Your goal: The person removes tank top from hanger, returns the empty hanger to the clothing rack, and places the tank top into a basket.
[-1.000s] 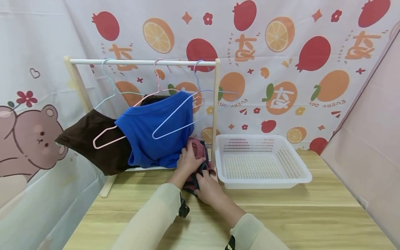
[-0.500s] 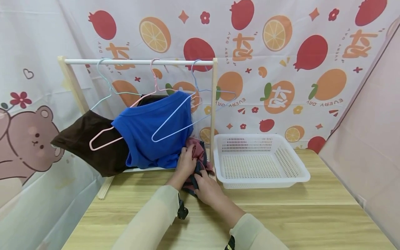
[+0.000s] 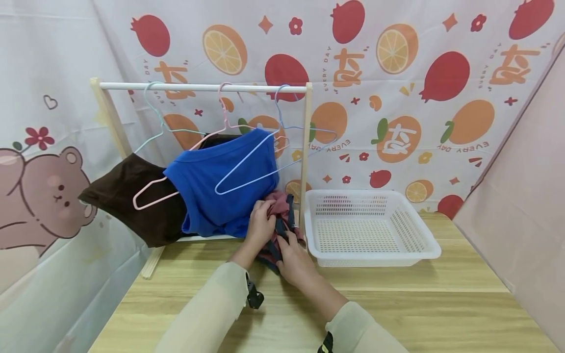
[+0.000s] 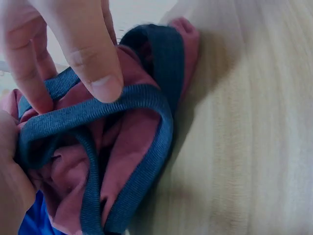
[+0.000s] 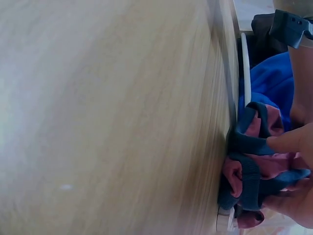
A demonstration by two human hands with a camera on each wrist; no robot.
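In the head view, a bunched dusty-red garment [image 3: 282, 202] with dark blue ribbed trim lies at the foot of the rack's right post. My left hand [image 3: 259, 223] grips its left side, close to the blue top [image 3: 229, 171]. My right hand [image 3: 295, 260] holds the near edge of the same cloth, lower and to the right. Seen from the left wrist, the ribbed trim [image 4: 88, 115] forms a loose loop, with a thumb and fingers on it. In the right wrist view, the garment [image 5: 266, 164] is folded over itself beneath the fingers; its full shape is hidden.
A wooden rack with a white rail [image 3: 190, 87] carries a teal hanger [image 3: 154, 110], a pink hanger [image 3: 223, 115] and a light blue hanger [image 3: 279, 113]. Dark brown clothing [image 3: 137, 201] hangs left. A white perforated basket [image 3: 375, 255] sits right of the rack on the wooden table [image 3: 423, 309].
My left hand has slid slightly leftward on the garment, and the cloth between the hands has spread a little. The right hand stays almost in place; the hung clothes look the same.
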